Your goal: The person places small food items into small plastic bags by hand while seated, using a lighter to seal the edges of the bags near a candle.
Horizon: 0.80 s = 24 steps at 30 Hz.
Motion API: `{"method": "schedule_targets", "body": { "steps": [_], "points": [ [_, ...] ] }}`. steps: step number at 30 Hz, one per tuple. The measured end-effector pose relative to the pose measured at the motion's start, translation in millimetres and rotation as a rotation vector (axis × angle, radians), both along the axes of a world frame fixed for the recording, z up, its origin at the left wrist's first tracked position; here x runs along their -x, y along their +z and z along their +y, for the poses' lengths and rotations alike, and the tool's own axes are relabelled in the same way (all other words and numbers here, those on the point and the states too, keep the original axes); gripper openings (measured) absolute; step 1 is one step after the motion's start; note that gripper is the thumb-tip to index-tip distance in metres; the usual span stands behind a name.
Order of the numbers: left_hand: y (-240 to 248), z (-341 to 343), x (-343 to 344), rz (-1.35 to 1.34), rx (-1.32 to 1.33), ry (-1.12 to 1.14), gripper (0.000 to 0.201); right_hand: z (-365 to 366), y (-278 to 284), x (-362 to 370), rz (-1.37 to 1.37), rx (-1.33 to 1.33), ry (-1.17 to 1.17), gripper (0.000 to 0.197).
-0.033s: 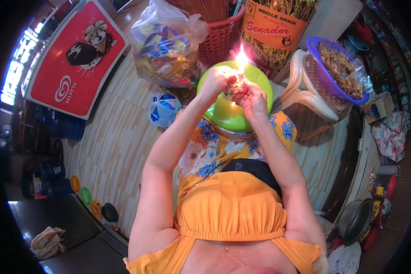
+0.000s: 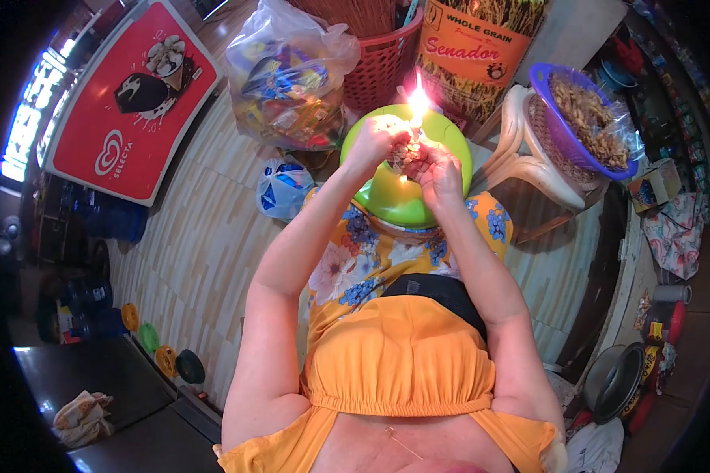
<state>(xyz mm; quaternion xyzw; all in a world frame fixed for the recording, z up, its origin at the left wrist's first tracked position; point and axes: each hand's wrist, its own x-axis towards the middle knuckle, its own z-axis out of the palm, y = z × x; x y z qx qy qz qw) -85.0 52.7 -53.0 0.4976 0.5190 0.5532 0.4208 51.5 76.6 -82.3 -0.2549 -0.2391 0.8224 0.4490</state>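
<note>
Both of my hands meet over a round lime-green tub (image 2: 375, 197) that sits at my lap, its top surface facing up. A bright candle flame (image 2: 418, 102) burns just beyond my fingertips. My left hand (image 2: 377, 142) is closed, its fingers washed out by the glare. Beside it, my right hand (image 2: 438, 169) has its fingers bent in a pinch. Between them they hold a small packet of brownish pieces (image 2: 406, 152), close to the flame. Its edges are partly hidden by my fingers and the light.
To the right, a purple basin (image 2: 540, 79) of brown pieces and clear plastic rests on a stool (image 2: 513, 134). Ahead stand a stuffed plastic bag (image 2: 288, 75), a red basket (image 2: 375, 75) and a rice sack (image 2: 473, 55). A smaller bag (image 2: 284, 189) lies on the floor.
</note>
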Motion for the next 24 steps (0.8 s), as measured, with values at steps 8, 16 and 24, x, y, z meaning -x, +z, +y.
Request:
{"method": "schedule_targets", "body": {
  "steps": [8, 16, 24],
  "points": [
    [-2, -1, 9, 0.148, -0.118, -0.004, 0.016, -3, -2, 2, -0.081, -0.114, 0.03, 0.008],
    [8, 13, 16, -0.048, 0.027, 0.122, 0.013, 10, -4, 16, 0.003, 0.007, 0.028, 0.012],
    [6, 19, 22, -0.155, 0.065, 0.073, 0.012, 17, -4, 21, 0.032, 0.048, 0.038, 0.013]
  ]
}}
